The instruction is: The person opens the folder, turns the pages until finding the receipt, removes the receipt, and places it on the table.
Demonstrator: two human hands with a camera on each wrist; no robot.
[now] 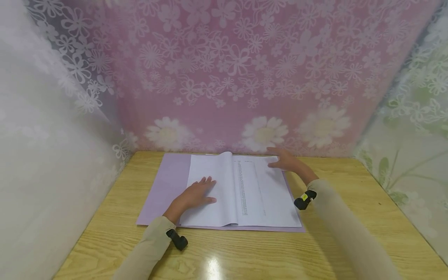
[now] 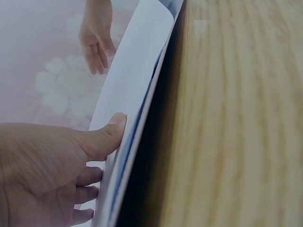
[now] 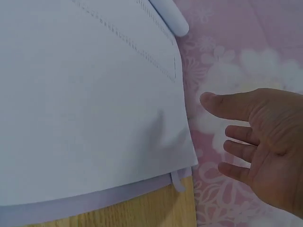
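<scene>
A lilac folder [image 1: 168, 182] lies spread on the wooden table, with white paper sheets inside. The left-hand sheet [image 1: 210, 206] is blank on top and bulges up along the fold. Printed lines run down the right-hand page [image 1: 276, 198]. My left hand [image 1: 196, 194] rests on the blank sheet with fingers spread; its thumb [image 2: 111, 135] touches the paper near the folder's lower edge in the left wrist view. Over the page's upper right corner hovers my right hand [image 1: 285, 160], fingers extended and apart from the paper, holding nothing in the right wrist view.
The wooden table [image 1: 350, 202] stands against a pink flowered curtain [image 1: 217, 77] at the back. Pale flowered cloth hangs at the left [image 1: 52, 136] and right [image 1: 413, 147] sides. A lilac strip [image 3: 177, 181] sticks out beneath the page corner.
</scene>
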